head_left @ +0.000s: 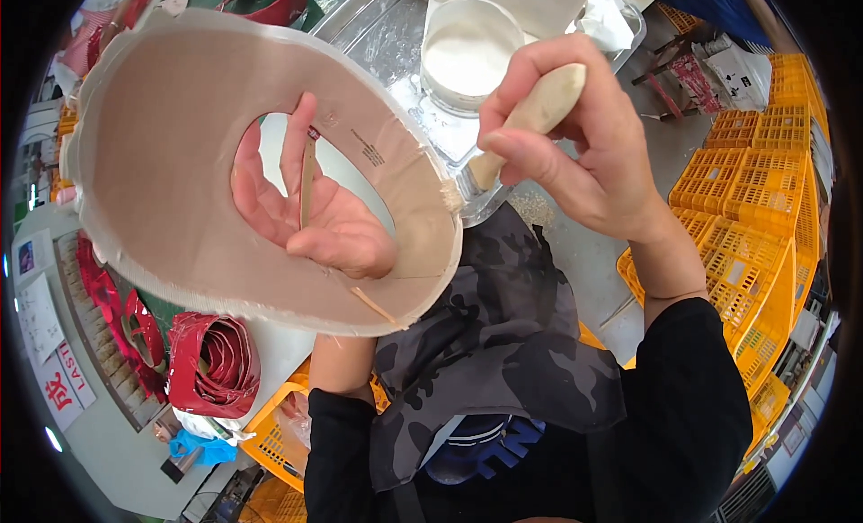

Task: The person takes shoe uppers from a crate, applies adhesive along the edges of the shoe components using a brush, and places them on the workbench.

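Beige curved shell sits nearest the camera, tilted, inner face up, filling the upper left, with an oval hole in it. Left hand shows at that hole, palm up, fingers spread and a bit curled, not clenched; a thin tan strip lies across it. Can't tell whether that strip is held or just resting, nor how the hand supports the shell from below. Right hand pinches a brush by its pale handle, bristle end down at the shell's right rim; contact not clear from here.

Risks: support looks loose, so the shell could swing or slip off the left hand if the brush pushes hard on one side. An overloaded brush could drip on the bare inner face or on the dark trousers right below the rim. Tub of whitish stuff on the metal tray is close to the right knuckles; a careless backward move could knock it. Second tan strip near the lower rim could snag or stick if wetted. Rough, frayed-looking rim might also shed bits into the bristles.
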`<state>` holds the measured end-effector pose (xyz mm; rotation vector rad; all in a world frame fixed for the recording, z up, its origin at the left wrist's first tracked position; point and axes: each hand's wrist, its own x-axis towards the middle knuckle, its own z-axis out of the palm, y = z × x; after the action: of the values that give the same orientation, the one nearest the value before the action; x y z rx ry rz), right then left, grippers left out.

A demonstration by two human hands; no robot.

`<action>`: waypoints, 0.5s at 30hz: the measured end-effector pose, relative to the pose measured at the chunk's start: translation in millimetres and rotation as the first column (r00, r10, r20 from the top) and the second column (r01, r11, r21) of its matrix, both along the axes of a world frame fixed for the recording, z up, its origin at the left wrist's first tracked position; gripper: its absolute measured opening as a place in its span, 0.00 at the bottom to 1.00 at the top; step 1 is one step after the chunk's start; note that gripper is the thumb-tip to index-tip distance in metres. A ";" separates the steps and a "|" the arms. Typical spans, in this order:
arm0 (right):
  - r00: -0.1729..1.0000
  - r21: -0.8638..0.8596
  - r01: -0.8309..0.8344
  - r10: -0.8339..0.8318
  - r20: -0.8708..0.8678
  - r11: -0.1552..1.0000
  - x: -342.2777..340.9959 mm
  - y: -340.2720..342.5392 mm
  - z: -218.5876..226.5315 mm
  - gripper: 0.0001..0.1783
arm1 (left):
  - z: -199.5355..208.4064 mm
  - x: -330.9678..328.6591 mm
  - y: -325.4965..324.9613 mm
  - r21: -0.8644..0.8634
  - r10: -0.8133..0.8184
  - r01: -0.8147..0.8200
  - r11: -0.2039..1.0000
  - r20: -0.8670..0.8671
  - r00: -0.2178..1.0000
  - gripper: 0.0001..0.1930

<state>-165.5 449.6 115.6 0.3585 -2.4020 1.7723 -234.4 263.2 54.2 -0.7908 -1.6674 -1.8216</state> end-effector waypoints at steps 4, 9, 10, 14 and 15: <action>0.951 -0.190 0.113 -0.161 -0.263 0.975 -3.7 -5.5 -10.8 0.16 | 7.6 7.5 10.4 -0.032 0.032 -0.033 0.999 -0.028 0.999 0.29; 0.984 -0.001 0.071 -0.070 -0.163 0.997 6.1 7.9 -18.5 0.14 | 6.3 7.4 22.9 -0.056 0.144 -0.152 0.987 -0.128 0.981 0.31; 0.984 -0.003 0.069 -0.068 -0.164 0.998 10.8 9.5 -16.2 0.14 | 3.3 6.9 24.3 -0.058 0.146 -0.155 0.986 -0.129 0.981 0.31; 0.992 -0.158 -0.033 0.051 0.113 0.987 22.3 13.7 -6.8 0.12 | 11.4 14.6 20.6 -0.140 0.150 -0.185 0.973 -0.230 0.962 0.30; 0.984 -0.210 -0.058 0.091 0.153 0.976 23.4 15.4 -6.6 0.12 | 14.4 17.1 20.0 -0.244 0.129 -0.180 0.953 -0.213 0.968 0.30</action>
<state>-142.1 465.0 109.0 0.2939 -2.3048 2.1373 -217.4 283.2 68.6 -0.8892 -1.8059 -1.3874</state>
